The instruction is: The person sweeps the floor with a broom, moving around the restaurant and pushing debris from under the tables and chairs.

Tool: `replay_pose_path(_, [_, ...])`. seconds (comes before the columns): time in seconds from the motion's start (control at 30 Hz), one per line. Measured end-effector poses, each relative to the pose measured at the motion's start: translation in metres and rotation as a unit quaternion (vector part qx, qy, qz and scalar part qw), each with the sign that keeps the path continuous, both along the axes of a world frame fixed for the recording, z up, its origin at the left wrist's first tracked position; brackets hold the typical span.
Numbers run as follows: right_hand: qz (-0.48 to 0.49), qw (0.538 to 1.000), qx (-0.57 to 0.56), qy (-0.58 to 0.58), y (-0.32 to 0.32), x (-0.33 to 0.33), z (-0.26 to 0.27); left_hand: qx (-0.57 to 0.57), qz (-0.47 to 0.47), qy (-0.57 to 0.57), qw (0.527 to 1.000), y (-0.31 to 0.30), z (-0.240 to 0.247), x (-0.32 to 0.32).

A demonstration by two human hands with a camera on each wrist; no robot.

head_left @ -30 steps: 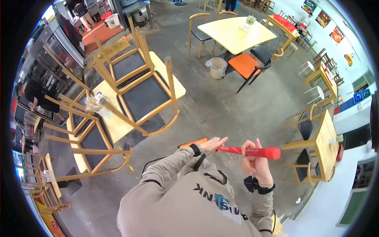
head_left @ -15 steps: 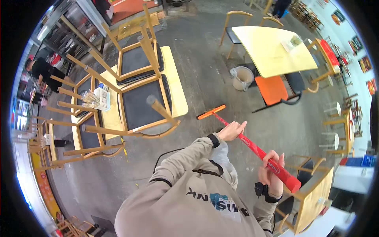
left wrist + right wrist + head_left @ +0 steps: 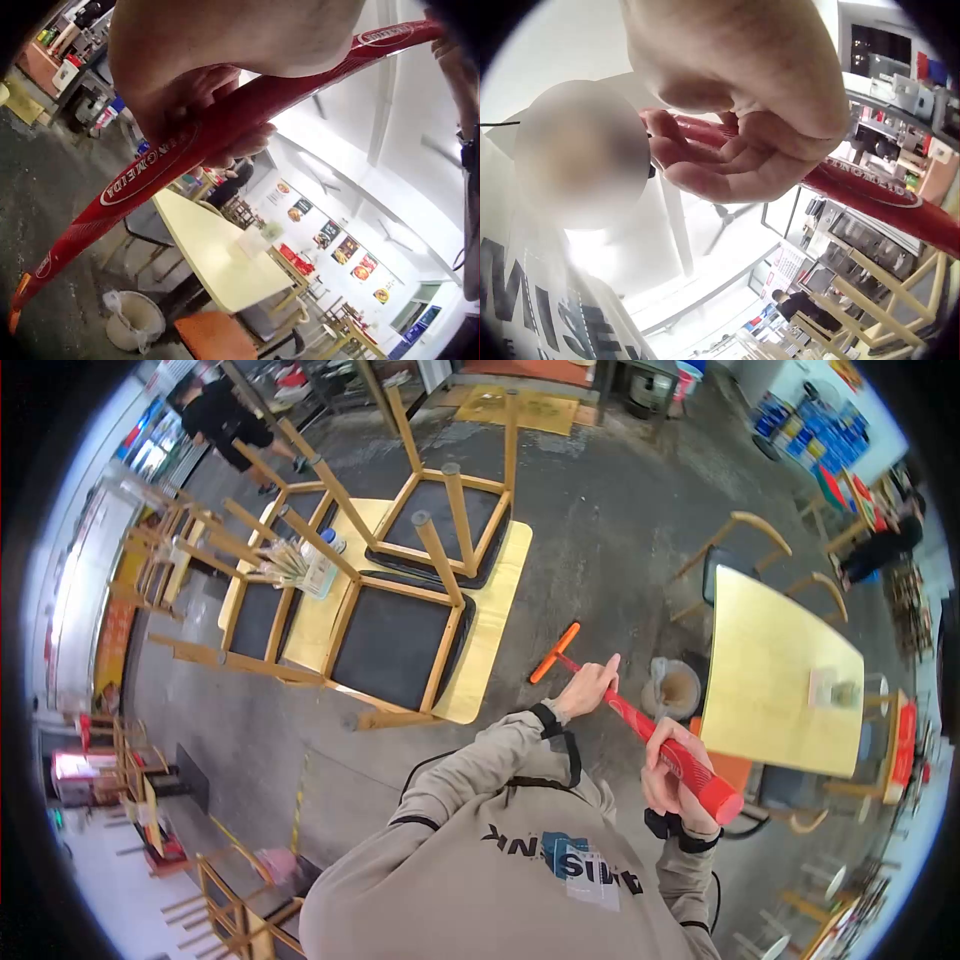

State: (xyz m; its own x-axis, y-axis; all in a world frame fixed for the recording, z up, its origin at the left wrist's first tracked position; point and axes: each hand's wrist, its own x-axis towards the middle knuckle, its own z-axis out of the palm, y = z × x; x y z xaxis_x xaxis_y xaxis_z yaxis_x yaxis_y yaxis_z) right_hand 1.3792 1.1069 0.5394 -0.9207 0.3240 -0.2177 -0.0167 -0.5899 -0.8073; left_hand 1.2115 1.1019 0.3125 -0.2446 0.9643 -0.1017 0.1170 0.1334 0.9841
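A broom with a long red handle (image 3: 628,712) slants away from the body, its orange crosswise head (image 3: 555,652) down at the grey floor. My left hand (image 3: 587,688) grips the handle partway down, fingers wrapped round the red shaft (image 3: 225,120) in the left wrist view. Higher up, just below the capped end, my right hand (image 3: 664,775) holds the same handle with curled fingers. White lettering on the shaft (image 3: 881,196) shows past that hand in the right wrist view.
Chairs (image 3: 395,645) stand upturned on a yellow table (image 3: 500,630) to the left. Right of the broom are a lined bin (image 3: 672,688) and another table (image 3: 775,670) with chairs around it. A person in black (image 3: 225,425) stands at far left, another (image 3: 885,545) at far right.
My view has swung left, so the tables have shifted rightward in it. The broom head, partly behind my left arm at first, now shows beyond it; my right fingers have closed further round the handle.
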Motion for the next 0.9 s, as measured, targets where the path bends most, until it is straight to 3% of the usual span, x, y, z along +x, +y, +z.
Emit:
replay_pose_path(0.17, [0.061,0.998,-0.001,0.008,0.104,-0.065,-0.012,-0.004,0.054,-0.008,0.999,0.095,-0.026,-0.063])
replay_pose_path(0.23, [0.015,0.999,0.013,-0.037,0.143,-0.093,-0.011,0.075,0.037,0.070,0.994,0.134,-0.037,-0.091])
replay_pose_path(0.27, [0.023,0.999,0.019,-0.044,0.163,-0.106,-0.006,0.078,0.044,0.068,0.994,0.154,-0.040,-0.103])
replay_pose_path(0.33, [0.033,0.997,0.045,-0.044,0.207,-0.137,0.002,0.175,0.089,0.177,0.964,0.200,-0.044,-0.129])
replay_pose_path(0.43, [0.032,0.999,0.005,-0.023,0.261,-0.163,-0.004,0.206,0.120,0.235,0.942,0.241,-0.051,-0.146])
replay_pose_path(0.5, [0.094,0.996,0.002,0.003,0.303,-0.183,-0.011,0.210,0.143,0.249,0.935,0.273,-0.050,-0.171])
replay_pose_path(0.57, [0.110,0.993,0.005,-0.048,0.342,-0.204,-0.008,0.010,0.023,0.028,0.999,0.300,-0.030,-0.196])
replay_pose_path(0.7, [0.180,0.980,-0.078,-0.038,0.446,-0.235,-0.042,-0.013,0.037,0.024,0.999,0.376,-0.039,-0.229])
replay_pose_path(0.77, [0.174,0.979,-0.105,0.008,0.509,-0.255,-0.057,-0.079,0.054,-0.002,0.995,0.428,-0.056,-0.248])
replay_pose_path(0.9, [0.170,0.973,-0.155,0.000,0.621,-0.283,-0.068,0.017,0.123,0.148,0.981,0.512,-0.090,-0.281])
